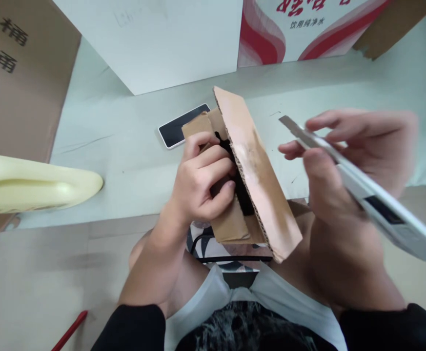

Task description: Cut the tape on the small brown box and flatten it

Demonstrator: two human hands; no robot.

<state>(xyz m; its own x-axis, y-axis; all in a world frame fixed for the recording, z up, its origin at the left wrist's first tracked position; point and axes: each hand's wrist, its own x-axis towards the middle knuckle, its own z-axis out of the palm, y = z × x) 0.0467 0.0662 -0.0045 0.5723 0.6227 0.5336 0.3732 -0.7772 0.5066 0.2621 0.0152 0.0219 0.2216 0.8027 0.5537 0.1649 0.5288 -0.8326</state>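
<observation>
My left hand (202, 181) is closed around a folded piece of brown corrugated cardboard (256, 175), held upright over my lap. A dark object sits between its flaps, partly hidden by my fingers. My right hand (339, 161) grips a white utility knife (366, 190), its metal blade pointing up and left, just right of the cardboard and apart from it.
A smartphone (183, 127) lies face up on the pale green surface (125, 156) behind the cardboard. A cream plastic object (33, 185) juts in from the left. A brown carton (18, 73), a white box (161, 39) and a red-and-white box (300, 29) stand at the back.
</observation>
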